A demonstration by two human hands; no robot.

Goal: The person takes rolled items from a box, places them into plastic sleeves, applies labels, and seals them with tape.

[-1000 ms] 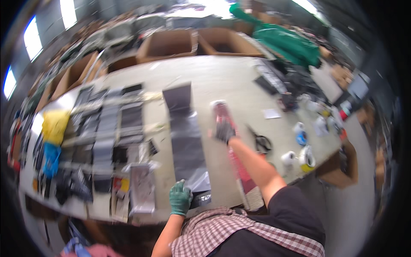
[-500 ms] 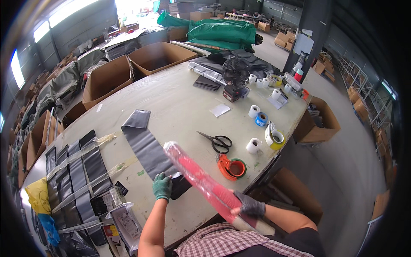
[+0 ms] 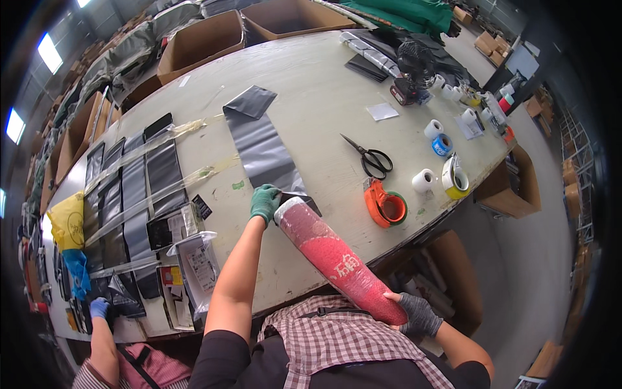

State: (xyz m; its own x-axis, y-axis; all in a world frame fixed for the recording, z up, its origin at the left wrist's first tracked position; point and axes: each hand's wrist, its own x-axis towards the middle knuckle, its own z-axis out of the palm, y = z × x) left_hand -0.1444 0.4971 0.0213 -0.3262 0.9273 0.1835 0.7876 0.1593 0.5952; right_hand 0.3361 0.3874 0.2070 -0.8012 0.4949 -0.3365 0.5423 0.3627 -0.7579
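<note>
My left hand (image 3: 264,203), in a green glove, is closed at the near edge of a long grey plastic bag (image 3: 269,152). The bag lies flat on the table, its far end folded over. In my right hand (image 3: 418,316), gloved in dark grey with bare fingertips, is the lower end of a red roll (image 3: 337,259) wrapped in clear film. Slanting up to the left, the roll's upper end comes close beside my left hand and overlaps the bag's dark near end.
Scissors (image 3: 370,157), an orange tape dispenser (image 3: 382,204) and several tape rolls (image 3: 424,180) lie to the right. Taped-down grey bags (image 3: 135,194) cover the left side, near a co-worker's blue-gloved hand (image 3: 99,308). A small fan (image 3: 414,65) stands at the back.
The view has shifted, bringing the co-worker's hand into sight at lower left. The roll has drawn back toward my body and turned, its upper end now beside my left hand.
</note>
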